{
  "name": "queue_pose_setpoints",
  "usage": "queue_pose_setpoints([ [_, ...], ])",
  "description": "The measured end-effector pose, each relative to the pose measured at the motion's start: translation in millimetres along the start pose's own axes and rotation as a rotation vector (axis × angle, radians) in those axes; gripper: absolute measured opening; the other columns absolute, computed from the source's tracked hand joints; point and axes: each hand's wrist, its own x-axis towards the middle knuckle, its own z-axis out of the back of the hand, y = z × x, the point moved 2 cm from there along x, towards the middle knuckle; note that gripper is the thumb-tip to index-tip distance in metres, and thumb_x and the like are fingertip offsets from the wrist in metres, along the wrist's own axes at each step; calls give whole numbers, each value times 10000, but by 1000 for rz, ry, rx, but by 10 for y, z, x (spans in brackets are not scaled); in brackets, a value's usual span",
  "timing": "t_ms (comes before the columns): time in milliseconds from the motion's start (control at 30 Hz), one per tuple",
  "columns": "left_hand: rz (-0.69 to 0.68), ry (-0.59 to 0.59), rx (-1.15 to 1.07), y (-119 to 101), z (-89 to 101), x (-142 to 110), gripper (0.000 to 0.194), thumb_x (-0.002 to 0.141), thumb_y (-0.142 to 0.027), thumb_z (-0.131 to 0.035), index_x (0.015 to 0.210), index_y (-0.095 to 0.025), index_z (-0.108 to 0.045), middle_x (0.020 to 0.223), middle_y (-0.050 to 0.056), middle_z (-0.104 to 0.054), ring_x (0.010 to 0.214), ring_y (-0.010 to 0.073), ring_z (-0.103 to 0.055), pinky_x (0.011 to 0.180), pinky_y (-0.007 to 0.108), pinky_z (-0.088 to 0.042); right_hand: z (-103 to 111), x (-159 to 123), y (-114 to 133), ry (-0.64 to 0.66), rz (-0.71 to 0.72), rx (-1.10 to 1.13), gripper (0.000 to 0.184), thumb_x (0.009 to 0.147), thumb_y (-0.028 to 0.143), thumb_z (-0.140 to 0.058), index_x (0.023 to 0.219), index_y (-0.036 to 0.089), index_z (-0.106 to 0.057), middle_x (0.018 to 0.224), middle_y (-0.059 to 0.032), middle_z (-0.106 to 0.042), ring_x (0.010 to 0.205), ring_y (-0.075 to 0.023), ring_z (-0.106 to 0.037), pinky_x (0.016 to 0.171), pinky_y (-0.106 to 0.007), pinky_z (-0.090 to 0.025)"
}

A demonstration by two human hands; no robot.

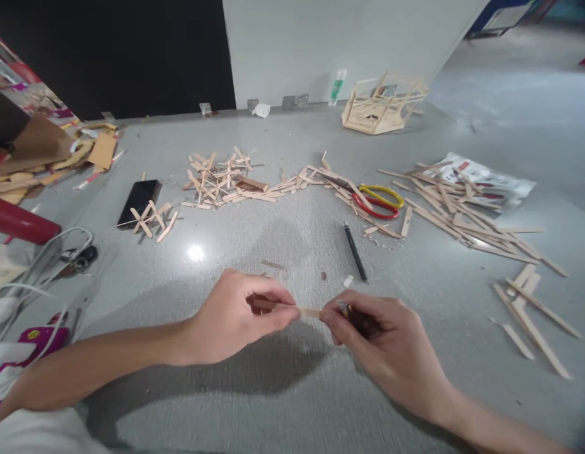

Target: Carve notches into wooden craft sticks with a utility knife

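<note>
A narrow flat wooden stick (310, 313) spans the gap between my hands, above the table. My left hand (248, 309) pinches it between thumb and fingers. At the stick's other end, my right hand (382, 334) closes its thumb and fingertips on it. Inside the right hand's curled fingers shows a small yellow and metallic item (344, 309), mostly hidden, its kind unclear. Just beyond the right hand lies a black pen-like tool (355, 252). Scissors (377, 202) with one red and one yellow handle rest among cut sticks farther back.
Loose wooden sticks (453, 202) lie on a clear plastic bag at right; a pile of short pieces (217, 180) is at back centre. An open wooden frame (382, 113) and a glue stick (338, 87) stand by the wall. At left are a phone (140, 200) and white cables (84, 236).
</note>
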Motion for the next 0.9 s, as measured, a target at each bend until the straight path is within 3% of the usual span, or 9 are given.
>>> queue_pose_setpoints([
  [267,113,131,-128,-15,29,19,281,958,-345,-487,805,-136,-595,739,36,-677,528,84,-612,430,150,-421,10,10,-10,10,-7,30,340,918,397,-517,654,193,-581,506,30,-499,452,-82,-403,439,-225,-310],
  [533,122,187,-199,17,5,17,346,982,-470,-404,860,-162,-502,699,39,-665,499,94,-602,418,164,-408,0,22,-13,25,-8,43,356,914,423,-521,641,198,-558,508,32,-476,455,-82,-383,440,-229,-300],
  [667,120,248,-151,72,58,96,337,988,-457,-387,892,-160,-512,753,42,-659,526,96,-603,415,168,-406,-21,89,-50,-19,-40,34,386,915,435,-512,614,194,-525,508,43,-434,460,-78,-361,438,-225,-290],
  [767,99,306,-63,242,127,256,319,981,-425,-410,912,-150,-557,830,53,-655,559,98,-607,408,173,-393,-20,192,-154,-122,-43,-18,319,907,419,-538,682,194,-546,565,37,-481,501,-88,-422,470,-218,-343],
  [833,53,260,-27,400,166,385,325,989,-414,-389,906,-146,-551,775,36,-637,503,83,-564,414,179,-381,-1,267,-247,-213,27,-114,209,927,369,-516,853,188,-589,706,0,-592,580,-103,-510,546,-226,-413],
  [900,-15,128,3,546,186,489,311,999,-403,-371,909,-145,-520,692,5,-604,459,65,-515,466,189,-402,13,329,-338,-260,173,-274,216,970,292,-420,912,184,-597,804,-41,-643,667,-123,-571,638,-252,-452],
])
